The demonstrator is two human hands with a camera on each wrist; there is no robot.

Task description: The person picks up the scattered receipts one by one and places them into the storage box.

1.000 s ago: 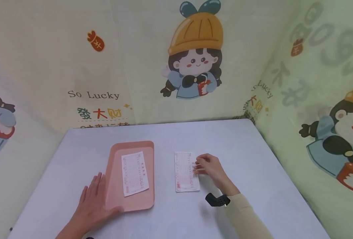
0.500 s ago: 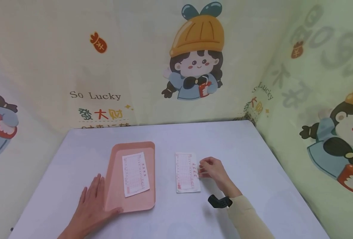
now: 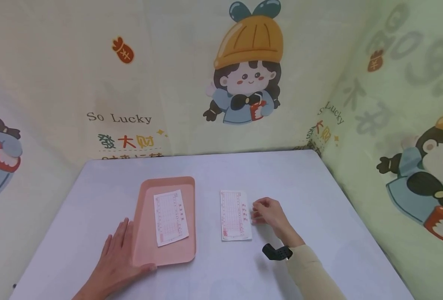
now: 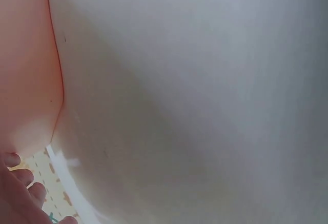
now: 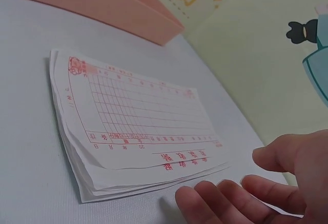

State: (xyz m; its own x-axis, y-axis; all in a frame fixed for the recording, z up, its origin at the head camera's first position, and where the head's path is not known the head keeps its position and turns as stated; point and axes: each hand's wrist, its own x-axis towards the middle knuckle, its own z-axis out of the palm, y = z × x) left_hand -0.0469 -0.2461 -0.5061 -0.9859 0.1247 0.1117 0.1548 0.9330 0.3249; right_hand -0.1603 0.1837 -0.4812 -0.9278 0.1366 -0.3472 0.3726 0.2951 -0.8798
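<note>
1. The desk (image 3: 300, 183) has a pale, smooth top; its far edge and right edge meet patterned cloth walls.
2. A pink tray (image 3: 146, 233) lies on the desk, left of the middle, nearer the near edge.
3. A stack of printed forms (image 3: 235, 215) lies flat on the desk, near the middle, apart from the tray.
4. The left hand (image 3: 114, 260) rests flat on the desk at the tray's near left corner.

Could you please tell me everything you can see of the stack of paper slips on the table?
The stack of slips is a small pile of thin white sheets printed with a red grid and red characters. It lies flat on the table, right of the pink tray, its edges slightly fanned in the right wrist view. The right hand lies just beside its right edge, fingers loosely curled; whether they touch the paper cannot be told.
</note>
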